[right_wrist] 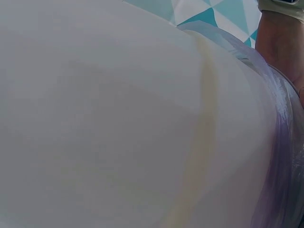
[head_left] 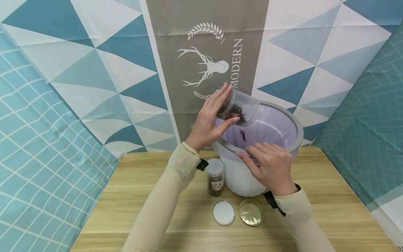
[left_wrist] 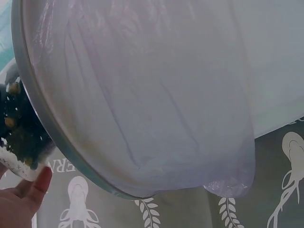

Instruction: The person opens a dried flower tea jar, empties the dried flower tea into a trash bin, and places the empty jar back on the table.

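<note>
In the head view my left hand (head_left: 209,120) grips a clear jar (head_left: 247,105) tilted over the bin, its mouth toward the inside, dark pieces lying along its lower side. A dark piece (head_left: 242,135) shows against the purple liner (head_left: 267,122). My right hand (head_left: 270,164) holds the near edge of the bin's grey rim (head_left: 297,122), fingers curled over it. The left wrist view shows the left hand's fingers (left_wrist: 40,187) at the jar (left_wrist: 19,128), partly behind the rim. Most of the right wrist view is the bin's white wall (right_wrist: 104,114).
An upright jar (head_left: 215,178) with a label and dark contents stands left of the bin on the wooden table (head_left: 126,210). Two round lids, one white (head_left: 224,212) and one gold-toned (head_left: 251,212), lie in front of it. Patterned cloths (head_left: 126,70) hang behind.
</note>
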A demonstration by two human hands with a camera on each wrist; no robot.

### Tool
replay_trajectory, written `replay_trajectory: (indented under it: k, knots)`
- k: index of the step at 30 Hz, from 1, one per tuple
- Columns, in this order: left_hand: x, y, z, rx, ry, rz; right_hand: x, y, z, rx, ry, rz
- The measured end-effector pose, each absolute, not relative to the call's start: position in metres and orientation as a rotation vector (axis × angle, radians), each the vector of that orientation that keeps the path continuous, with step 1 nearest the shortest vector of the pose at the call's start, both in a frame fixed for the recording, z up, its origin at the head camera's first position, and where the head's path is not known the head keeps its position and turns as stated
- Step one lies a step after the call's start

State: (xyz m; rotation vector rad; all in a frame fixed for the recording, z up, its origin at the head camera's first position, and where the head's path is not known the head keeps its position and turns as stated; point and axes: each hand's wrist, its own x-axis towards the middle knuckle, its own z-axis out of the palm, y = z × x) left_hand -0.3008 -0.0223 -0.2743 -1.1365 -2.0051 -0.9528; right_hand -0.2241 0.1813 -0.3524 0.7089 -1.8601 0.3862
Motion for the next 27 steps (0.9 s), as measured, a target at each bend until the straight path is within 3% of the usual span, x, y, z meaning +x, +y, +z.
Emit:
replay_trajectory:
  k: [27]
  knots:
    - [-0.3004, -0.0196, -0.2725, -1.074, -1.985, -1.009, -0.2247, 0.1814, -0.3528, 0.706, -1.859, 0.386]
